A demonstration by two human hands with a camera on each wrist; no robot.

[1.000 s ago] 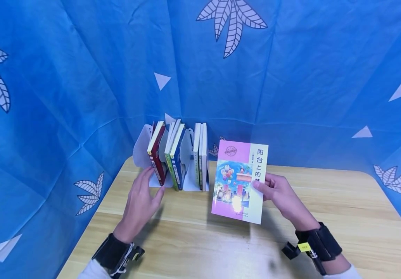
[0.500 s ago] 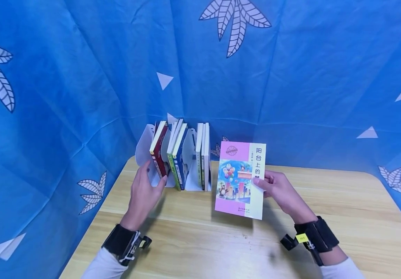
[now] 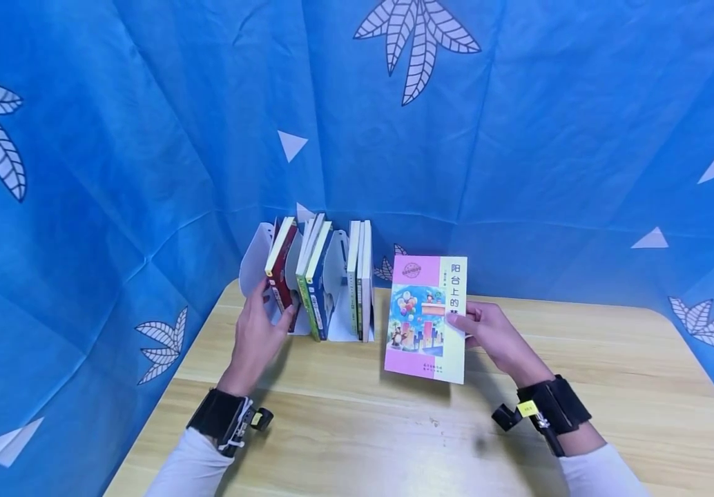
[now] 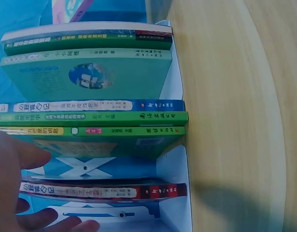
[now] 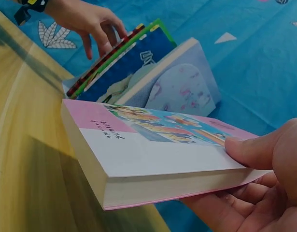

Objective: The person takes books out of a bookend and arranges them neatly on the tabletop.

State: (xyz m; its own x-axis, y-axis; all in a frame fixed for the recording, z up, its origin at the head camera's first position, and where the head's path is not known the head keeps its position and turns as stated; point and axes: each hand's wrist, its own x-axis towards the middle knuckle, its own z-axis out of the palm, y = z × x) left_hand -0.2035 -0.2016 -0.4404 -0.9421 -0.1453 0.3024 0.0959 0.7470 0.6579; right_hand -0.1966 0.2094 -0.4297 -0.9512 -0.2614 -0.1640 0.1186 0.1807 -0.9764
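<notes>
My right hand [image 3: 494, 335] holds a pink and cream paperback book [image 3: 422, 317] by its right edge, thumb on the front cover and fingers behind. The cover faces the head view, raised over the table. My left hand [image 3: 260, 338] is at the dark red book [image 3: 281, 266] in the white book rack [image 3: 256, 262]. In the left wrist view, its thumb [image 4: 32, 153] and its fingertips [image 4: 85, 225] lie spread on either side of the red book's spine. Whether they touch it is unclear.
Beside the red book lean a blue book [image 3: 320, 283] and green books [image 3: 304, 304]. Several upright thin books [image 3: 360, 283] stand at the rack's right end. The wooden table [image 3: 344, 428] meets a blue curtain [image 3: 518, 138] behind and at the left.
My left hand has moved up and inward around the lower part of the red book. The pink book has shifted slightly and turned more upright in my right hand.
</notes>
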